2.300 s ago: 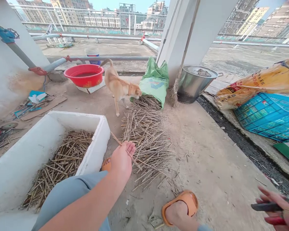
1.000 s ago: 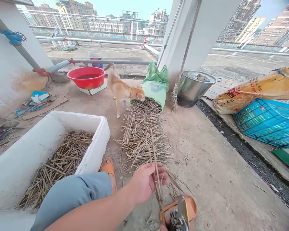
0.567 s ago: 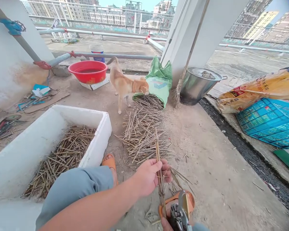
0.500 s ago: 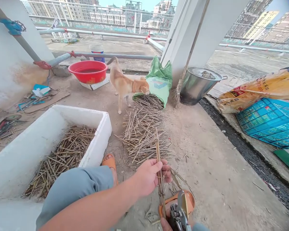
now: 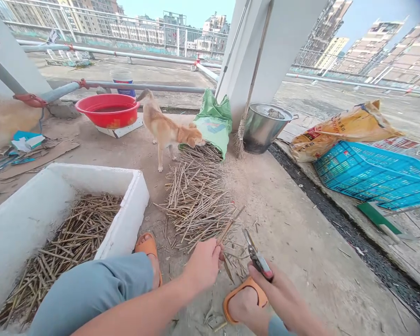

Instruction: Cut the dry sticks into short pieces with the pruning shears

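Observation:
My left hand (image 5: 203, 261) is closed around a few dry stalks (image 5: 230, 225), whose upper ends point away to the right; a dry leaf hangs below the fingers. In my right hand (image 5: 271, 284) is a pair of pruning shears (image 5: 257, 254), blades pointing up and slightly apart, a short gap to the right of the stalks. Beyond both hands a heap of cut stalks (image 5: 199, 200) lies on the concrete, running back to the mouth of a green sack (image 5: 215, 123). To the left, more cut stalks (image 5: 80, 233) fill the bottom of a white foam box (image 5: 126, 210).
A tan dog (image 5: 164, 128) stands behind the heap, head at the sack. Behind it is a red basin (image 5: 108, 119). A broom (image 5: 243, 130) leans on the pillar beside a metal pot (image 5: 264, 130). A blue crate (image 5: 371, 172) and yellow sack (image 5: 343, 130) lie right, past a gutter.
The view has turned right. My right hand has risen with the shears from the bottom edge to beside the stalks. The stalks in my left hand now tilt to the right.

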Demonstrator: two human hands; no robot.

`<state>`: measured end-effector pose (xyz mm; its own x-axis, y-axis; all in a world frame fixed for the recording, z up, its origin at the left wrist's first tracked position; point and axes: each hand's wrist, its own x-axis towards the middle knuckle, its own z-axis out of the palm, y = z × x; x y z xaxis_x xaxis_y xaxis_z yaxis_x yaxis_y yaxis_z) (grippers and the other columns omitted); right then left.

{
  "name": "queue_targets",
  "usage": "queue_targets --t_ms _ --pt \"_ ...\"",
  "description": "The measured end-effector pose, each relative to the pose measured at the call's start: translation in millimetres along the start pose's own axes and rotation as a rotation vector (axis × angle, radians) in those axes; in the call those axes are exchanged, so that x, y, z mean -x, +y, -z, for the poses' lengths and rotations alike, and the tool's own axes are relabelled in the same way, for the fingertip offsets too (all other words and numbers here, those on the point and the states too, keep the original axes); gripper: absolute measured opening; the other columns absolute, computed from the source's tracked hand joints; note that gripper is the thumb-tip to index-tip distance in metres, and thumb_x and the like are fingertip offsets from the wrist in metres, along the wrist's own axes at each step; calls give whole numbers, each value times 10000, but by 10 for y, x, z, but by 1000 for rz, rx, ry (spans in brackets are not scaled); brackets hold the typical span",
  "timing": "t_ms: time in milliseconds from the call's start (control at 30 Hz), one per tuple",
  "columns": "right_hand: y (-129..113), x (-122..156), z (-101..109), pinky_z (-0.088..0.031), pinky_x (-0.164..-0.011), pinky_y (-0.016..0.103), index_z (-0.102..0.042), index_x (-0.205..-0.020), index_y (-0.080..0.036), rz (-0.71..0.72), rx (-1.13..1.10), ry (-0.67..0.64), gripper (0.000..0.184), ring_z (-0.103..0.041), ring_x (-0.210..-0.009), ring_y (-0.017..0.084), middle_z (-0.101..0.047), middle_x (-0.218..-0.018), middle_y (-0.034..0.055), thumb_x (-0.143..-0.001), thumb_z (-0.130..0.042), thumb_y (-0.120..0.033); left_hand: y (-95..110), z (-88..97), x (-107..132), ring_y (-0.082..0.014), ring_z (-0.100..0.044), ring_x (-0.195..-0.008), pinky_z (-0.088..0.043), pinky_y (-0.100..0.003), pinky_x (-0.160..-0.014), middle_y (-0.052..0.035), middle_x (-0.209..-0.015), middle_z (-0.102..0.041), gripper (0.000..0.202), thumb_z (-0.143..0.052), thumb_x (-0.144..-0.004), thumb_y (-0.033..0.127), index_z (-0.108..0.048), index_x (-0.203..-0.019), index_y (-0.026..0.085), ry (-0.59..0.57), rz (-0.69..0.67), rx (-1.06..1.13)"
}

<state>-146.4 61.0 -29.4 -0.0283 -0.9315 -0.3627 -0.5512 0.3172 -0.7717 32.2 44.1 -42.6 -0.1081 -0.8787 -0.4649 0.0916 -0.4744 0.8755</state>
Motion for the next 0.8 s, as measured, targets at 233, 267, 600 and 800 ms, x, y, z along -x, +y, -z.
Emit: queue_targets --t_ms 233,267,600,800 --pt "-165 -83 17 -290 -552 259 -438 -640 -225 -7 91 -147 258 -343 -570 136 -349 -579 -53 -773 -425 -445 -165 81 5 -200 -455 -670 -316 -303 -746 -35 -672 -498 183 -424 -783 127 -521 -662 225 50 -190 -539" --pt "-158 -78 -2 -291 -556 262 -433 -643 -226 0 100 -142 254 -353 -573 138 -361 -580 -52 -774 -416 -443 -175 83 -2 -211 -468 -699 -322 -317 -764 -42 -694 -503 192 -405 -766 96 -515 -677 226 50 -194 -585" --pt "158 -148 -214 -265 -499 265 -352 -570 -238 65 250 -18 293 -371 -501 140 -382 -500 -53 -789 -440 -412 -97 82 -9 -238 -501 -809 -319 -384 -906 -60 -738 -504 214 -376 -730 51 -465 -646 226 95 -109 -589" --pt "373 -142 -410 -304 -480 286 -283 -538 -252 -39 34 257 413 -376 -465 147 -336 -460 -48 -774 -437 -554 -101 101 -101 -230 -537 -822 -321 -403 -944 -25 -617 -481 213 -502 -740 84 -465 -578 217 128 -47 -171"
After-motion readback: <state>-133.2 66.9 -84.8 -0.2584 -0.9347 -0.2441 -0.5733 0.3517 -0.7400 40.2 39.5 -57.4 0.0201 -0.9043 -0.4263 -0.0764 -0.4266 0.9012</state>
